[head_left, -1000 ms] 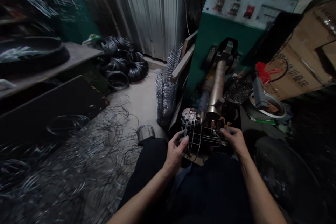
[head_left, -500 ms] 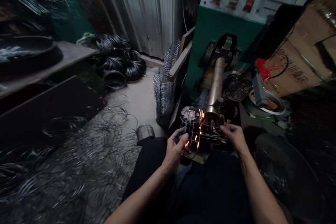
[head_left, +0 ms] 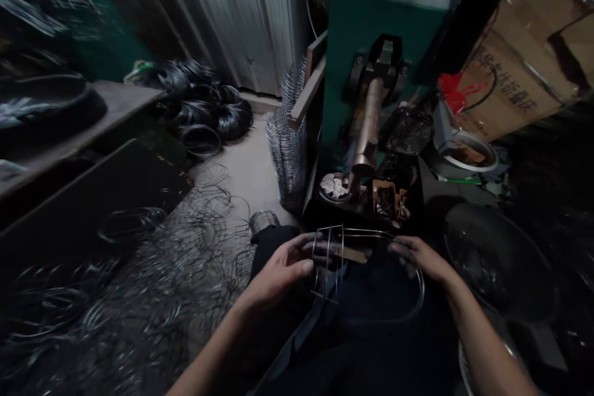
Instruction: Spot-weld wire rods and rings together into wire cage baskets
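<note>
The cage is coming away from the welder: half a second ago it was sitting under the copper electrode with sparks flying off a joint, and now both hands are drawing it back over the lap, well apart from the electrode, with no sparks left. That is reading as one weld finished and the piece being pulled out for a look or a turn (a judgement only). The left hand is closing its fingers round the cage's left end, thumb on the near side; the right hand is pinching the wire at the far right. The cage itself is looking thin and unfinished: a few straight ribs crossing a couple of hoops at the left, and one long oval loop trailing out rightward under the right hand. A tiny red dot seems to be glowing on a top joint, though it is too small to be sure. Loose wire rings are lying on the floor at left.
</note>
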A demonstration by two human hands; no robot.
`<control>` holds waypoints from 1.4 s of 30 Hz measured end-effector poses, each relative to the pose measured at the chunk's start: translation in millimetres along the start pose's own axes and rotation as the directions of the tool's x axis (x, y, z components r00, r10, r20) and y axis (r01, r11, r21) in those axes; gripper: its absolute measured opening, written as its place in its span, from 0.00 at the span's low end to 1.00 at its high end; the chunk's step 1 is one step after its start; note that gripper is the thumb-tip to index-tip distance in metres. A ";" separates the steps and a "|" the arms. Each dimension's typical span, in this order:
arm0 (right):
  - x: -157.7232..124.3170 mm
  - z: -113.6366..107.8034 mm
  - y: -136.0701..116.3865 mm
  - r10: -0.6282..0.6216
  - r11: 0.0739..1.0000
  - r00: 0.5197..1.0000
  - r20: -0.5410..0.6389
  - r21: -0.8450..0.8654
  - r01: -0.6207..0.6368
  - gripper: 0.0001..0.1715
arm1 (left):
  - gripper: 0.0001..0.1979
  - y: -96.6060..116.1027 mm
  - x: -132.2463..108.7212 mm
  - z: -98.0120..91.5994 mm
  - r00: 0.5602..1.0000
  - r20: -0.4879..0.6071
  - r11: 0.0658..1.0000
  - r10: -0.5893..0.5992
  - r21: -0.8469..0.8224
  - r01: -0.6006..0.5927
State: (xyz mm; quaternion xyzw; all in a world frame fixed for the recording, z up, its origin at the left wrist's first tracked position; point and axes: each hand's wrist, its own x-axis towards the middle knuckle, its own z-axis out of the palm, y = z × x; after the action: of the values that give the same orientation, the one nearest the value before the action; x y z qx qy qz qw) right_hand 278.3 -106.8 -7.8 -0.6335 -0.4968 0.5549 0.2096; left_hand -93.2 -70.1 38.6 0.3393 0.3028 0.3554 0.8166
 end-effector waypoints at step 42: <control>87.5 -17.2 -71.5 -0.389 0.906 0.822 -0.416 -0.014 0.422 0.34 | 0.45 -39.1 78.4 17.2 0.944 -0.287 0.983 0.164 -0.029 -0.180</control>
State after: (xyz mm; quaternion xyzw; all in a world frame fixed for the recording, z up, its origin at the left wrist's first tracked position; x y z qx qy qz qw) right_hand 256.1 3.5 12.4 -0.6064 -0.5428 0.3716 0.4468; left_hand -21.6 -34.5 -1.2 0.2876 0.3759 0.4785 0.7397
